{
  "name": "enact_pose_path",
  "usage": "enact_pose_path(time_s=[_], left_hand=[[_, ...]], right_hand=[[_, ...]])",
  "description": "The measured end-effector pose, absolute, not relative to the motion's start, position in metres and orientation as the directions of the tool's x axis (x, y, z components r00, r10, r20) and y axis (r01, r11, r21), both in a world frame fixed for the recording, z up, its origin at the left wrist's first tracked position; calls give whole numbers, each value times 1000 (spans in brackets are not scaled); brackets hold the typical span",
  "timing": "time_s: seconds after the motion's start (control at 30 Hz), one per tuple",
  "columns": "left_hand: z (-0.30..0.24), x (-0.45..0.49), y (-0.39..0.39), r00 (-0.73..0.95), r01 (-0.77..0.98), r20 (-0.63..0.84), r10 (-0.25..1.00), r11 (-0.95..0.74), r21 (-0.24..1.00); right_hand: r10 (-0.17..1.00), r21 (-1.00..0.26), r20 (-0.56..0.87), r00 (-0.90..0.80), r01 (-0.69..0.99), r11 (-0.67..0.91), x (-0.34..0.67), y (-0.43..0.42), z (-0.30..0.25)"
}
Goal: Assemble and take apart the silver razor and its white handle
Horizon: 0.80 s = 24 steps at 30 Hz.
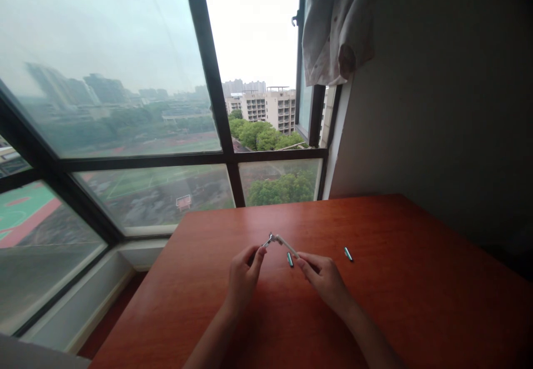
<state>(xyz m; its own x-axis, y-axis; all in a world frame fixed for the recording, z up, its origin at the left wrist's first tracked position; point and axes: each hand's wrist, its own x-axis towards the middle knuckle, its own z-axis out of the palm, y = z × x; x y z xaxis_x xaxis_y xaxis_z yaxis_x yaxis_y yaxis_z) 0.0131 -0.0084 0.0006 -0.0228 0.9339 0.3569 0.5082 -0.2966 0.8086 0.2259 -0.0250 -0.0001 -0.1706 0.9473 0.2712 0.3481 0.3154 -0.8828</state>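
Note:
My left hand (pixel 245 272) is closed round a slim silver handle, which looks like a razor handle (pixel 267 241), its forked metal end pointing up and away. My right hand (pixel 322 274) pinches a thin white stick with a small head, which looks like a toothbrush (pixel 287 244). The head of the white brush meets or nearly meets the silver end; I cannot tell if they touch. Just left of my right fingertips lies a small green and black piece like a razor cartridge (pixel 290 259). A similar cartridge (pixel 348 254) lies farther right.
The reddish-brown wooden table (pixel 200 291) runs up to a dark window frame (pixel 145 162). One window panel (pixel 310 108) stands open behind a hanging curtain (pixel 333 36). A dark wall (pixel 425 108) is on the right.

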Motion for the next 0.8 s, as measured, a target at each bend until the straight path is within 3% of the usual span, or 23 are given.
enact_pose_path(time_s=[0.27,0.8], left_hand=[[2,11,-7,-61,506,359,931,-281,816],[0,16,-8,16,516,346,938,-305,801]], right_hand=[[950,-880,284,-127,359,311,227,-24,-3],[951,-880,274,-140,362,307,226,-24,-2]])
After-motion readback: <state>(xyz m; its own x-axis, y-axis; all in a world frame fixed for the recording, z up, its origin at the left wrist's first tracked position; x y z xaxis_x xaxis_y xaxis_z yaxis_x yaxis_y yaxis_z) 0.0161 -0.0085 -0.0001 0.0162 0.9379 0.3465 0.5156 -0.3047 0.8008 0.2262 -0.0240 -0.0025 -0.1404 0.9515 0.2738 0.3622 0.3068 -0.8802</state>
